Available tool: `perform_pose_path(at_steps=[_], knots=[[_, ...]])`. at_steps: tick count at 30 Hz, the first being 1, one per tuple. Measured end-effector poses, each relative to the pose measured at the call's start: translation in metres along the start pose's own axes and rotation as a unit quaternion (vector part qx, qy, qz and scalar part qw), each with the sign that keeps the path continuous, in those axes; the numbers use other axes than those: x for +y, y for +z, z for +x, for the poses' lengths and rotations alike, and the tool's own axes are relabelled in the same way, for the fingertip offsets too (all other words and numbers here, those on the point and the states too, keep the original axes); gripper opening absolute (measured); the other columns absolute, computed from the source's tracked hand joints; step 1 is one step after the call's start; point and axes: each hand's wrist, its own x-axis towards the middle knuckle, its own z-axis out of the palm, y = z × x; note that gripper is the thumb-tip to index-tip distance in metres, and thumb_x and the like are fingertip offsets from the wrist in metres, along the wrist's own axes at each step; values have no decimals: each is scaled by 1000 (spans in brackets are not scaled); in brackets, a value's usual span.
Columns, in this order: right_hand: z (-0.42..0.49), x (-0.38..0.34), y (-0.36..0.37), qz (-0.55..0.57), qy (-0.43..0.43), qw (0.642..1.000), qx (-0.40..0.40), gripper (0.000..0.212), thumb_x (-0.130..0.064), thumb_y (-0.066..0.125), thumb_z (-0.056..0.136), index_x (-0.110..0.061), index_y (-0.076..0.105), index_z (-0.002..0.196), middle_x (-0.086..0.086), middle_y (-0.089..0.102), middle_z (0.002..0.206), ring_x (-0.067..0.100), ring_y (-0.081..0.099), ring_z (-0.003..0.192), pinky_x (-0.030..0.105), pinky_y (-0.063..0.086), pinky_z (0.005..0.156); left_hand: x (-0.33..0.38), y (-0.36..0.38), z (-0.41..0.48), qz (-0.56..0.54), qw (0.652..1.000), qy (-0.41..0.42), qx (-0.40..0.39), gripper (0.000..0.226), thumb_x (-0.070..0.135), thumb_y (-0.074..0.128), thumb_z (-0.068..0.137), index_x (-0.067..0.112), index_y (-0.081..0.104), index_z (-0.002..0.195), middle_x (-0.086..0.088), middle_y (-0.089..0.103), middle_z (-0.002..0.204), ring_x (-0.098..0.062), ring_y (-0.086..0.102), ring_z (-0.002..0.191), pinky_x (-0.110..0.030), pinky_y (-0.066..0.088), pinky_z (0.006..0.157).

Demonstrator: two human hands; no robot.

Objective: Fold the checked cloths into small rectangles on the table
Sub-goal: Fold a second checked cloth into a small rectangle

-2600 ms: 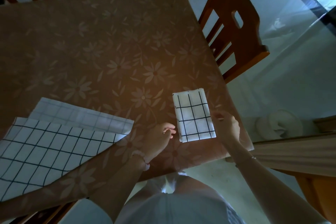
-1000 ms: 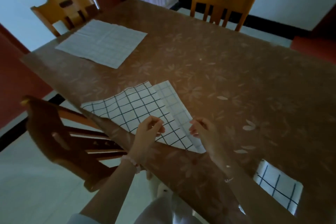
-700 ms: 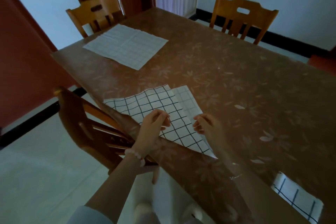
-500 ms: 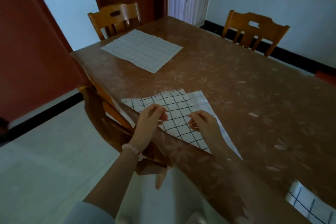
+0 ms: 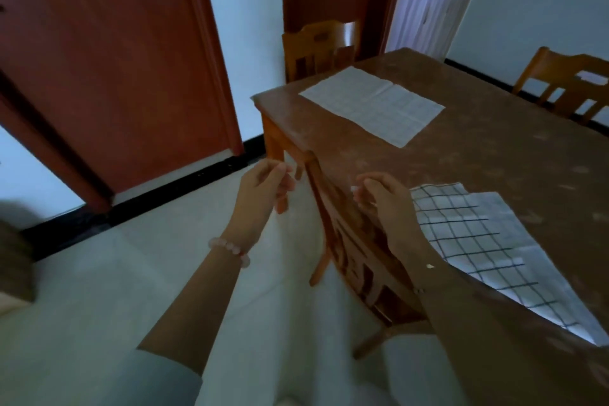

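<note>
Empty hands beside the desk (image 5: 461,155)
A pale cloth (image 5: 372,102) lies well beyond the fingers, and the checked cloth (image 5: 468,241) just right of the right hand (image 5: 384,199). It and the left hand (image 5: 263,189) have fingers loosely curled, holding nothing.

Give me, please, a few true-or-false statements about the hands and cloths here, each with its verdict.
The left hand and right hand hold nothing. True.
The far cloth is folded into a small rectangle. False: it lies spread flat on the table.
A bead bracelet is on the left wrist. True.
The near checked cloth is bunched in a heap. False: it lies flat at the table's edge.
</note>
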Motion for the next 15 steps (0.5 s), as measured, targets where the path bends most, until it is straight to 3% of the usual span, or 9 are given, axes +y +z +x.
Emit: perform_pose_path(at_steps=[4, 8, 15], knots=[[12, -10, 52, -1, -5, 1000, -31, 15, -11, 51, 94, -9, 66, 94, -1, 66, 70, 10, 64, 72, 28, 54, 75, 4, -44, 18, -8, 1000, -1, 28, 22, 13, 44, 97, 14, 62, 84, 1, 63, 72, -10, 63, 71, -17, 50, 65], [32, -12, 89, -21, -5, 998, -57, 16, -8, 50, 94, -12, 66, 90, 2, 66, 75, 18, 63, 78, 36, 53, 82, 3, -70, 44, -25, 999, -20, 42, 22, 15, 44, 97, 15, 63, 86, 2, 65, 71, -10, 64, 71, -25, 51, 73], [105, -6, 145, -33, 7, 999, -30, 16, -10, 51, 94, -15, 65, 89, 3, 68, 81, 20, 65, 85, 40, 53, 88, -14, -102, 127, -9, 999, -32, 19, 21, 15, 43, 98, 11, 63, 93, 0, 66, 76, -13, 64, 75, -25, 49, 72]])
